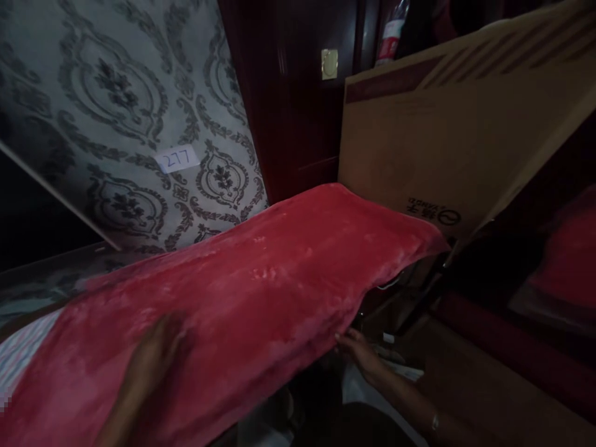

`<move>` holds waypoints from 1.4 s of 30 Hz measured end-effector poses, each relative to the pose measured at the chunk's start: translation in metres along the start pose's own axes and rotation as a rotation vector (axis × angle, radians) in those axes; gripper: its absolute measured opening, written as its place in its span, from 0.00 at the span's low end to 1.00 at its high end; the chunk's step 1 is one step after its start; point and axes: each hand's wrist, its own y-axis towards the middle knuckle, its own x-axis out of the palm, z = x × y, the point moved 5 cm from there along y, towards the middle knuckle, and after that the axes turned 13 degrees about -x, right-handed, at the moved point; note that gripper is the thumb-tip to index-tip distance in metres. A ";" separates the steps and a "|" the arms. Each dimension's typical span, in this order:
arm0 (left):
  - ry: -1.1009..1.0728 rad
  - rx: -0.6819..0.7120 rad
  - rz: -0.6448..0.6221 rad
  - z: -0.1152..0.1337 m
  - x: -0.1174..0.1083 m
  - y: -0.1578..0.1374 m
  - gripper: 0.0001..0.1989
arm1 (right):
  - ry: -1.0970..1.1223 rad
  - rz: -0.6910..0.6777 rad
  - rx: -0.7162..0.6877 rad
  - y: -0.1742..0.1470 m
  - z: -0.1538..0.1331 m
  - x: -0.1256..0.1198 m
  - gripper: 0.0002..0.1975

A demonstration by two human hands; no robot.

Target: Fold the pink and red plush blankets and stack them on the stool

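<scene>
A red plush blanket (270,273) lies spread over a long raised surface, running from the lower left to the box at the back right. Its near edge hangs down in folds. My left hand (161,344) rests on top of the blanket at the lower left; blur and dim light hide its fingers. At the near hanging edge, my right hand (359,351) pinches the blanket's hem between closed fingers. A striped cloth (28,341) shows from under the blanket at the far left.
A big cardboard box (419,143) stands behind the blanket's far end. Left of it are a dark red panel (298,112) with a switch plate (329,64) and patterned wallpaper (130,118) with a "277" label (178,159). A bottle (392,37) stands behind the box.
</scene>
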 end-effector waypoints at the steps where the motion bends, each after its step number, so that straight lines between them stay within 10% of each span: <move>1: -0.018 0.016 -0.069 0.022 0.015 0.014 0.29 | -0.023 -0.027 0.008 -0.002 0.000 -0.003 0.21; 7: 0.010 0.254 -0.414 0.186 0.072 0.073 0.34 | -0.294 -0.426 0.049 -0.003 -0.024 -0.002 0.14; 15: 0.066 0.284 -0.377 0.316 0.113 0.095 0.32 | -0.461 -0.167 -0.607 0.081 -0.146 -0.009 0.16; 21: 0.182 0.344 -0.142 0.326 0.126 0.076 0.29 | -0.845 0.162 -0.960 0.189 -0.226 -0.046 0.12; 27: 0.228 0.364 -0.134 0.325 0.126 0.078 0.29 | -1.275 0.485 -0.715 0.278 -0.289 -0.096 0.25; 42: 0.334 0.339 -0.212 0.325 0.137 0.083 0.31 | -1.527 0.459 -0.295 0.330 -0.302 -0.129 0.21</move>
